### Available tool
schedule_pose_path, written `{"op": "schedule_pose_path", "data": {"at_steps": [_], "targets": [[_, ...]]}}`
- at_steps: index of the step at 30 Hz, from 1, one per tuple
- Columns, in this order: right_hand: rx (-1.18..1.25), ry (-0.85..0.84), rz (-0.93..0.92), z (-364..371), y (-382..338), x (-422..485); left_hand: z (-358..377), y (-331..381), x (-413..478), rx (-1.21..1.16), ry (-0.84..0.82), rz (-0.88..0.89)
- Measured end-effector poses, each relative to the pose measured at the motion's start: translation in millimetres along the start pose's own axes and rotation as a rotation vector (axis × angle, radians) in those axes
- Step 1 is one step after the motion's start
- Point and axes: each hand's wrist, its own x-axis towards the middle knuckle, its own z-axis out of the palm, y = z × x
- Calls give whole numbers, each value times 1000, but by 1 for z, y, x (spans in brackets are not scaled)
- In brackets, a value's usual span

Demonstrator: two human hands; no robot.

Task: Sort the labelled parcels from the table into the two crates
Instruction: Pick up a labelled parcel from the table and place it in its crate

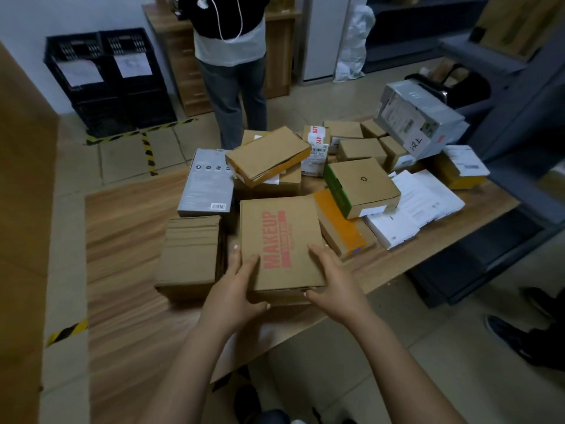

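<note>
A brown cardboard parcel printed MAKEUP (284, 234) in red lies near the front of the wooden table (122, 240). My left hand (235, 286) grips its near left corner, thumb on top and fingers under the edge. My right hand (333, 280) grips its near right corner the same way. Several other parcels crowd the table behind it: a grey flat box (208, 182), a plain brown box (189, 255), a green-edged box (360, 185), white packets (412, 206). Two black crates (107, 78) with paper labels stand on the floor at the far left wall.
A person (232, 65) stands with their back to me beyond the table. Yellow-black tape (146, 142) marks the floor before the crates. A large grey box (419, 117) tilts at the table's far right. Dark shelving (504, 133) stands to the right, and someone's shoes (513, 332) are below it.
</note>
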Motion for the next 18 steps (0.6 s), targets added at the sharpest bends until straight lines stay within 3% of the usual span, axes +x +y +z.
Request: {"op": "schedule_pose_path", "data": {"at_steps": [9,18], "targets": [[303,-36,86,-31,43,-26,40,27,-8,-23,86,-51],[249,-55,-40,-26,49,-15,41,28,-16,-83,159,-195]]}}
